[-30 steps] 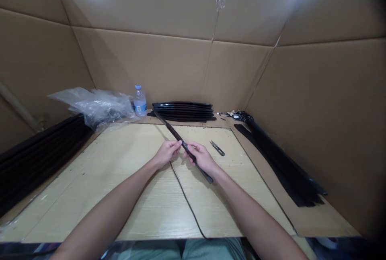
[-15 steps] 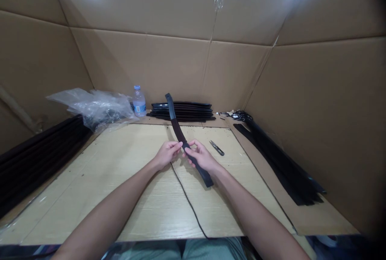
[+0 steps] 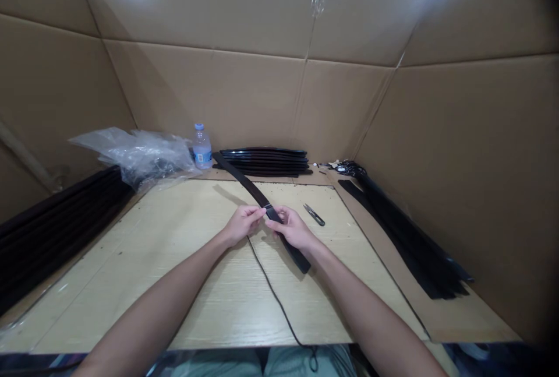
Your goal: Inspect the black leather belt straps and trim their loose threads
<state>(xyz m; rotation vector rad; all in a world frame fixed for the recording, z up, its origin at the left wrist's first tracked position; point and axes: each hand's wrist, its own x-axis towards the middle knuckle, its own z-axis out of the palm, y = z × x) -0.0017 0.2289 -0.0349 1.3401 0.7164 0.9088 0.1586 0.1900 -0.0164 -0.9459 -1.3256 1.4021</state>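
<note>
Both my hands hold one long black strip (image 3: 244, 185) over the middle of the wooden table (image 3: 174, 260). My left hand (image 3: 241, 224) pinches it near its middle with fingers closed. Just to the right, my right hand (image 3: 292, 229) is wrapped round the strip. The strip's far end points toward the back left, near the bottle; its near end (image 3: 301, 261) sticks out below my right hand. A thin black cord (image 3: 275, 295) runs from my hands down to the table's front edge.
Small snips (image 3: 315, 214) lie right of my hands. A water bottle (image 3: 202, 147) and crumpled clear plastic (image 3: 140, 152) sit at the back left. Black strips are stacked at the back (image 3: 266, 161), along the left (image 3: 56, 225) and along the right (image 3: 410, 237). Cardboard walls (image 3: 458, 161) surround the table.
The strip's far end, which was lifted up half a second ago, has swung down and left toward the bottle. Both hands stay almost where they were.
</note>
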